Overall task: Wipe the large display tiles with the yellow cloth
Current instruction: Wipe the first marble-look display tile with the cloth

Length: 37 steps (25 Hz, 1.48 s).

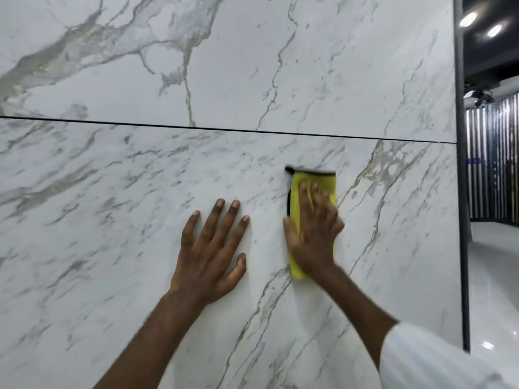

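While the wipe runs, right hand (314,237): fingers flat, pressing folded yellow cloth (297,192) on white veined marble-look tile (112,248).
Left hand (210,254): flat, bracing just left.
Risk: unpinched cloth slips; bare palm smudges.

Middle of the yellow cloth (296,196) — under the right hand (314,237) (itself blurred).

The upper white marble-veined display tile (252,66) stands directly above the lower white marble-veined display tile (98,220). On the lower one, the left hand (209,248) lies just left of the folded yellow cloth (323,179), which lies under the right hand (314,228). A dark vertical frame strip (460,192) borders both tiles on the right.
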Each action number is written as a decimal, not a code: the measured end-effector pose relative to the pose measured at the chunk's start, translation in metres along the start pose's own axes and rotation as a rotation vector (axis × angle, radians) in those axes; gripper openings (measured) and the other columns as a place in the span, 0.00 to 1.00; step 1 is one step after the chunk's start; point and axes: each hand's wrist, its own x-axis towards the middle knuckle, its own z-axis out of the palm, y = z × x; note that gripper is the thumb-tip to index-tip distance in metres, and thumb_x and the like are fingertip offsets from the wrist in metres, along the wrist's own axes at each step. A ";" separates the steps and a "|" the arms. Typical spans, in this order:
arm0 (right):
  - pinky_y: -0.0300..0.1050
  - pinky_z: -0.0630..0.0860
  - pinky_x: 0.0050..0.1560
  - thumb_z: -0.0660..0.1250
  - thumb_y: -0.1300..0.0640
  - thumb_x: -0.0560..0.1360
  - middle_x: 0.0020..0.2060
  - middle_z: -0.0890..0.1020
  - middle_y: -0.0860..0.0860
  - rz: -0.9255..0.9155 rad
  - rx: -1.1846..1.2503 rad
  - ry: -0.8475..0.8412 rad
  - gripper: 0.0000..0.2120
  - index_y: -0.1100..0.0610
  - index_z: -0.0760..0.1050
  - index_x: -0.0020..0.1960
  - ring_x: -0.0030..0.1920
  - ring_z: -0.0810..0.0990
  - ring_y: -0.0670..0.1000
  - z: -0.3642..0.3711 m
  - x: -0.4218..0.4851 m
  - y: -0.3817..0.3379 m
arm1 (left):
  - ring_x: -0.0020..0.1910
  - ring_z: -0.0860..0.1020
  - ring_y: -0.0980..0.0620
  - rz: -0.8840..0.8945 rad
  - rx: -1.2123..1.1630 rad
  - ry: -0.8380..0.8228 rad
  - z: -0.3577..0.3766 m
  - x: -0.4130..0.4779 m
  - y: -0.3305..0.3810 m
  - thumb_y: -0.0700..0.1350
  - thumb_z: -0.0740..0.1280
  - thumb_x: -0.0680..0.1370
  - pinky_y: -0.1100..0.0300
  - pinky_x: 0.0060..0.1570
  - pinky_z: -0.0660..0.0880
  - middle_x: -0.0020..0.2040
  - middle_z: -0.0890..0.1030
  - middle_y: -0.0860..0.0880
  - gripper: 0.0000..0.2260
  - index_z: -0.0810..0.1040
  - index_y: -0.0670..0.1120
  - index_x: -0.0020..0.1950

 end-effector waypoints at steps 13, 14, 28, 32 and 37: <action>0.65 0.65 0.66 0.61 0.41 0.76 0.81 0.63 0.51 -0.197 -0.033 0.091 0.36 0.48 0.61 0.82 0.78 0.61 0.57 -0.002 0.066 -0.073 | 0.83 0.60 0.41 -0.041 0.026 -0.054 -0.025 -0.045 -0.054 0.57 0.60 0.80 0.33 0.75 0.55 0.85 0.59 0.42 0.33 0.64 0.44 0.83; 0.65 0.65 0.66 0.62 0.42 0.76 0.81 0.64 0.52 -0.208 -0.050 0.082 0.36 0.49 0.62 0.82 0.78 0.62 0.57 0.002 0.024 -0.057 | 0.84 0.60 0.42 -0.058 0.042 -0.038 -0.025 -0.045 -0.052 0.57 0.60 0.81 0.34 0.75 0.54 0.85 0.59 0.43 0.33 0.64 0.44 0.83; 0.62 0.64 0.66 0.65 0.42 0.75 0.81 0.64 0.52 -0.140 -0.025 0.085 0.37 0.49 0.63 0.82 0.77 0.62 0.56 0.003 0.013 -0.080 | 0.85 0.51 0.35 -0.042 -0.047 -0.205 -0.032 -0.086 -0.025 0.58 0.61 0.81 0.30 0.79 0.50 0.85 0.54 0.39 0.36 0.59 0.42 0.85; 0.66 0.64 0.68 0.60 0.41 0.81 0.80 0.64 0.57 -0.085 -0.063 0.044 0.34 0.52 0.59 0.83 0.78 0.63 0.61 0.028 -0.153 -0.035 | 0.84 0.51 0.33 0.006 -0.076 -0.248 -0.018 -0.153 0.007 0.58 0.65 0.79 0.28 0.79 0.45 0.85 0.54 0.37 0.40 0.57 0.42 0.85; 0.74 0.70 0.61 0.54 0.39 0.83 0.78 0.62 0.60 -0.001 -0.085 -0.207 0.34 0.52 0.51 0.84 0.76 0.62 0.64 0.031 -0.344 0.002 | 0.84 0.52 0.35 0.033 -0.051 -0.239 -0.004 -0.208 0.033 0.58 0.67 0.79 0.30 0.80 0.44 0.84 0.58 0.35 0.39 0.60 0.40 0.84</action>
